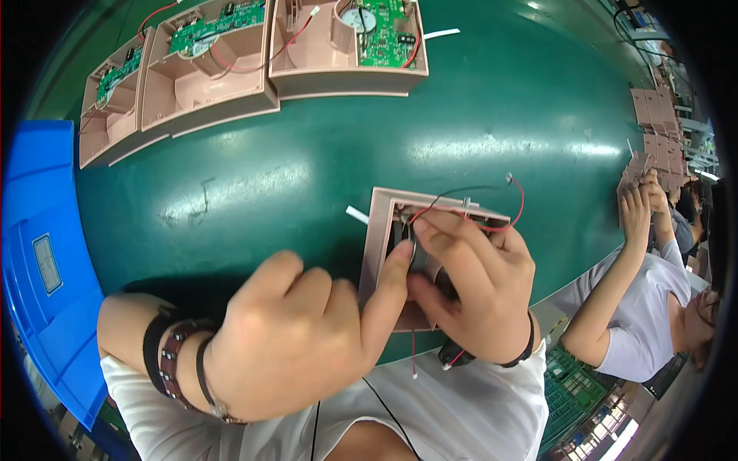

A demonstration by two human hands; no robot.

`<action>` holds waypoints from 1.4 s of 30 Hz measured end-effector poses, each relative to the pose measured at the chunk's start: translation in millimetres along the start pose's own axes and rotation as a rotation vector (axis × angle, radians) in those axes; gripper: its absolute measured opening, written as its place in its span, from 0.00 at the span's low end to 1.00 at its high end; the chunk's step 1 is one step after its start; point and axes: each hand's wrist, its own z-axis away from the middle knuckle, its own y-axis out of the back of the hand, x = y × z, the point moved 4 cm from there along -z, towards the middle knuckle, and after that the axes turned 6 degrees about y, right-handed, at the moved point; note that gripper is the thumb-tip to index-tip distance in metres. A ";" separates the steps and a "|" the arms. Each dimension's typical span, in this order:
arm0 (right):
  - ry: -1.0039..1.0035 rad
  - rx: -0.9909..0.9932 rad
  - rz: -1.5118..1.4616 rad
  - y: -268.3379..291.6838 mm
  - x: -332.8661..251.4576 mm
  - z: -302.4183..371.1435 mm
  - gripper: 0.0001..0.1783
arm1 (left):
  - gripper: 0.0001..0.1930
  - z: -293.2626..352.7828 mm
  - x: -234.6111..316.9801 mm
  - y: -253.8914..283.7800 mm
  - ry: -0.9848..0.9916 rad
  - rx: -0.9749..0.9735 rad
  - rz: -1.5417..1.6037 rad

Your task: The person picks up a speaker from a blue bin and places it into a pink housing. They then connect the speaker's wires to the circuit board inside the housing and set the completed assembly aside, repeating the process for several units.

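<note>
In front of me on the green table lies an open pink plastic housing [376, 238]. My left hand [292, 346] is curled, with one finger stretched into the housing and pressed near a small part with a round edge [415, 253]. Fingers of my right hand [484, 288] are closed around the same spot, hiding most of the part and the inside. A red and black wire pair [522, 201] loops out past the right fingers. Beside my right wrist is a black part [447, 353], partly hidden. A white strip [357, 215] sticks out at the housing's left.
Three pink housings with green circuit boards [388, 46] and loose wires stand at the back left. A blue bin [58, 230] is at the left edge. On the right, a co-worker [623, 307] handles a pink housing [632, 173], with more stacked behind it [657, 115].
</note>
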 end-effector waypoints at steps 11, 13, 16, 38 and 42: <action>-0.040 0.057 0.050 -3.7 -1.1 0.0 0.22 | 0.40 -5.2 -3.9 0.9 0.002 -0.001 -0.004; -0.015 0.053 0.051 -2.4 -1.3 -1.4 0.21 | 0.40 -6.2 -3.7 2.1 -0.009 -0.025 -0.044; 0.007 0.045 0.052 -2.6 -4.1 -4.1 0.21 | 0.40 1.9 -0.6 3.8 -0.015 -0.038 -0.042; 0.021 0.213 -0.095 48.9 55.8 -9.1 0.13 | 0.29 -28.4 -40.9 19.0 -0.168 -0.044 0.268; -0.020 0.106 -0.367 29.4 84.1 -19.9 0.13 | 0.26 -51.8 -40.1 18.5 -0.075 0.329 0.538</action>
